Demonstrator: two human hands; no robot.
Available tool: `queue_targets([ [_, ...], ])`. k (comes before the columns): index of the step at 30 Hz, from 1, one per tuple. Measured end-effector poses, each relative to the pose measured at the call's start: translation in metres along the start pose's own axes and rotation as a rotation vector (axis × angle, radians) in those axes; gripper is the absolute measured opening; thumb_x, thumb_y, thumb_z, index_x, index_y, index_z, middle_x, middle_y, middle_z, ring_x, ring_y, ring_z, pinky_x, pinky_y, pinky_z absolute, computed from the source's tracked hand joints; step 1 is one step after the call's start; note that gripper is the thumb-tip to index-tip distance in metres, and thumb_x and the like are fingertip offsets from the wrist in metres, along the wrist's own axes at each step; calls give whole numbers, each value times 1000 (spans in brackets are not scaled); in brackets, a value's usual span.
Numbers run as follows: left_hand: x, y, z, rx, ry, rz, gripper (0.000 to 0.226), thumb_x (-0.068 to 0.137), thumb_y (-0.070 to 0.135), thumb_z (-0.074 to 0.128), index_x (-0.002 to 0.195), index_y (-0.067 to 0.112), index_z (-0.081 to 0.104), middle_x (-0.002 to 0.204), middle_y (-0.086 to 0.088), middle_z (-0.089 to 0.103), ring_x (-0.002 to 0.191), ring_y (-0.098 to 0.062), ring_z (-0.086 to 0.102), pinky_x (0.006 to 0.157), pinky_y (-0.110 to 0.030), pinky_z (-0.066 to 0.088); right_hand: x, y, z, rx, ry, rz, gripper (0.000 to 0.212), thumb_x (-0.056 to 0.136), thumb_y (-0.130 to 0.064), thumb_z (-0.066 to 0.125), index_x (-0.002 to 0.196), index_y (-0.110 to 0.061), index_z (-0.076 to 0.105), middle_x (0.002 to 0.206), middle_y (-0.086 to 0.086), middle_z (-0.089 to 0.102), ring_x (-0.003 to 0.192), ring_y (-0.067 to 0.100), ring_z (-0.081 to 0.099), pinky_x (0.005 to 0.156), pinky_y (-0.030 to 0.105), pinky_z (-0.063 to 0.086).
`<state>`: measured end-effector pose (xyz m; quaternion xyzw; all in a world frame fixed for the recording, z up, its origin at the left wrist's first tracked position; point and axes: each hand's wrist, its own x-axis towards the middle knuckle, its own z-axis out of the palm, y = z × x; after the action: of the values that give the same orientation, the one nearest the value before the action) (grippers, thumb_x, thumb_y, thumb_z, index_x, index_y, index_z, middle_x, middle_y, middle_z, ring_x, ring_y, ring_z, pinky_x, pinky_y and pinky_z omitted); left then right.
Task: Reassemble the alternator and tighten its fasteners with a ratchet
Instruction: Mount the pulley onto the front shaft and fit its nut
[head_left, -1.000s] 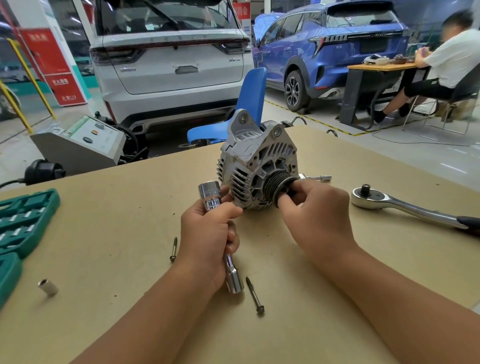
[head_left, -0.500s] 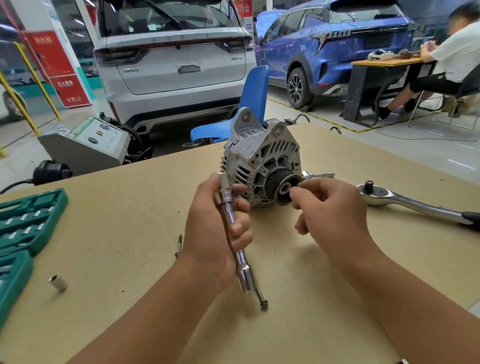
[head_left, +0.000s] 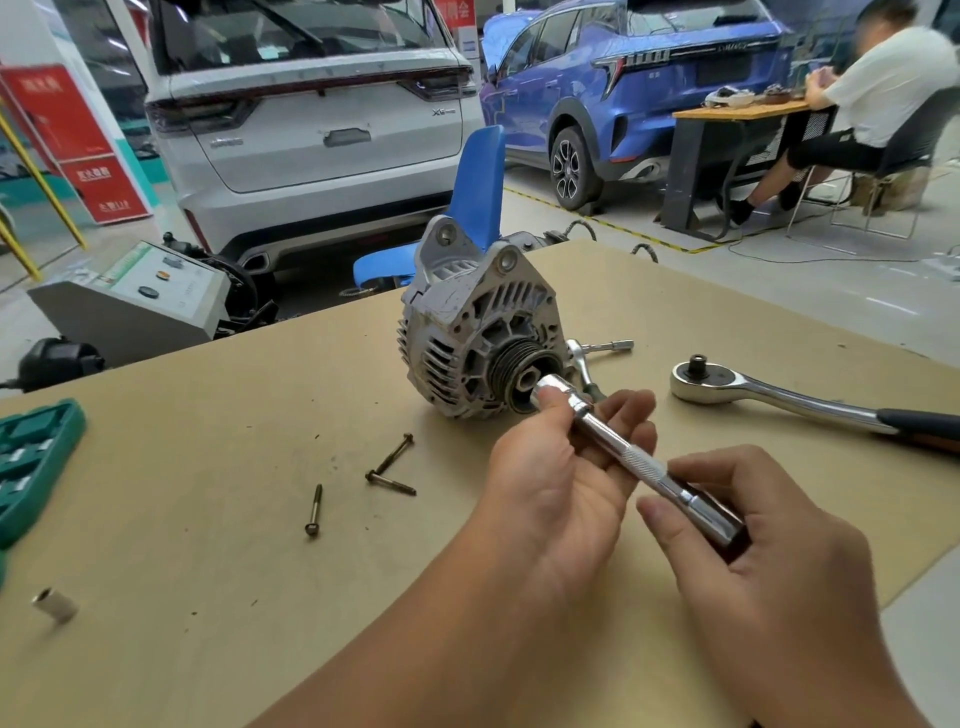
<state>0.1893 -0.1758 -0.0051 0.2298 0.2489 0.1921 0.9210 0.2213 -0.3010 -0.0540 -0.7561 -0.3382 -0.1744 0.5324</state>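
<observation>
A grey alternator (head_left: 467, 332) stands upright on the brown tabletop, its black pulley (head_left: 524, 366) facing me. A chrome socket on an extension bar (head_left: 618, 447) points at the pulley nut, its socket end just touching it. My left hand (head_left: 556, 483) cradles the front of the bar, thumb on the socket. My right hand (head_left: 753, 540) grips the bar's rear end. Three long dark bolts (head_left: 389, 465) lie loose left of my hands. A large chrome ratchet (head_left: 769, 392) lies to the right, untouched.
A green socket case (head_left: 31, 457) sits at the left edge, a small loose socket (head_left: 54, 605) near the front left. A smaller chrome tool (head_left: 597, 348) lies behind the alternator. Beyond the table are a blue chair (head_left: 472, 197), a grey machine (head_left: 140, 301), parked cars and a seated person (head_left: 872, 104).
The bar has swung from upright in my left hand to level, socket now at the pulley nut. My right hand left the pulley and took the bar's rear end.
</observation>
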Motion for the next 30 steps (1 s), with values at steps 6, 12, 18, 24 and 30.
queue_targets([
  [6, 9, 8, -14, 153, 17, 54, 39, 110, 33, 41, 109, -1, 62, 87, -14, 75, 76, -24, 72, 74, -37, 60, 18, 6, 19, -50, 22, -154, 18, 74, -14, 75, 88, -20, 65, 62, -19, 49, 66, -9, 51, 59, -1, 33],
  [12, 14, 8, -22, 230, -27, 28, 35, 108, 26, 45, 127, 2, 62, 97, -10, 75, 96, -27, 64, 83, -37, 45, 18, 9, 24, -28, 56, -96, 29, 73, -4, 86, 87, -21, 68, 61, -19, 51, 69, -6, 56, 60, -1, 34],
  [18, 18, 4, -29, 162, -4, 15, 22, 104, 18, 51, 101, 1, 66, 74, -6, 70, 54, -8, 50, 53, -19, 40, 12, 1, 24, 102, -51, 1, 29, 73, -20, 89, 94, -33, 74, 72, -17, 70, 62, 3, 66, 63, 19, 52],
  [24, 22, 8, -32, 50, -25, 49, 23, 93, 19, 65, 93, -4, 62, 65, -7, 60, 45, -5, 44, 41, -15, 42, -10, -2, 24, 100, 95, 18, 43, 68, -10, 90, 97, -35, 69, 84, -17, 68, 70, 2, 69, 67, 10, 52],
  [30, 14, 11, -35, 44, -134, -58, 14, 103, 6, 50, 107, -5, 58, 84, -20, 71, 49, -7, 46, 46, -19, 48, -6, -6, 26, 159, 90, 154, 18, 87, -54, 62, 94, -37, 63, 64, -20, 68, 43, 1, 63, 48, 32, 56],
])
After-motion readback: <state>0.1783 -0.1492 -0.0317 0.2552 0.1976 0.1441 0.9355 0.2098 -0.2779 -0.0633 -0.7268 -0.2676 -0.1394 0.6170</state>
